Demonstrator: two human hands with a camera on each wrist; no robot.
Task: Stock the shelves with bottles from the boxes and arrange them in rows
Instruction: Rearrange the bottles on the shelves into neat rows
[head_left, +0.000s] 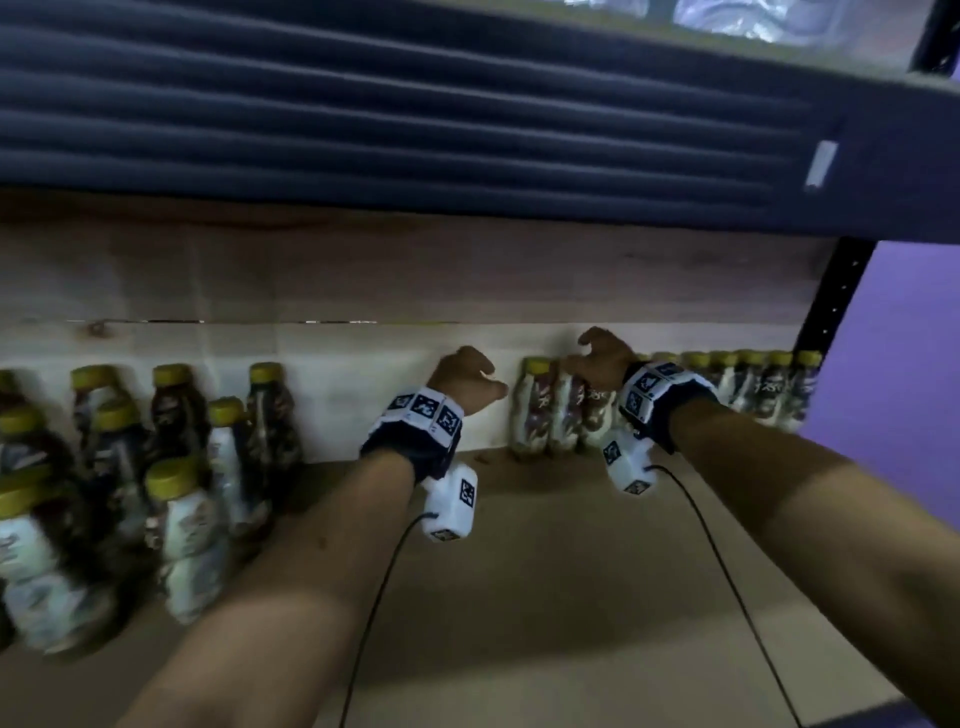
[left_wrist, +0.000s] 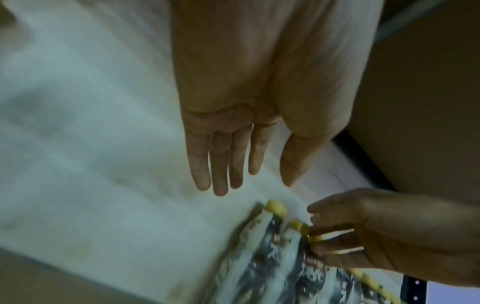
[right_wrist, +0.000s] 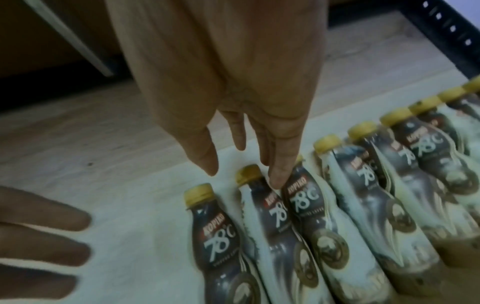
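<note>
Both hands reach deep into the shelf (head_left: 545, 571): the left hand (head_left: 465, 376) hangs in the bare gap with its fingers (left_wrist: 221, 164) straight and slightly apart, holding nothing. The right hand (head_left: 602, 358) has its fingers (right_wrist: 279, 164) loosely spread, gripping nothing, over the row of bottles (right_wrist: 324, 205) lined upright against the back wall (head_left: 363, 364). More bottles (head_left: 171, 467) stand clustered at the shelf's left end.

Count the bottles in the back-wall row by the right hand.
9 visible: bottles side by side along the back wall, from beside the right hand out to the shelf's right post; one cap is behind a finger, more may be cut off.
</note>
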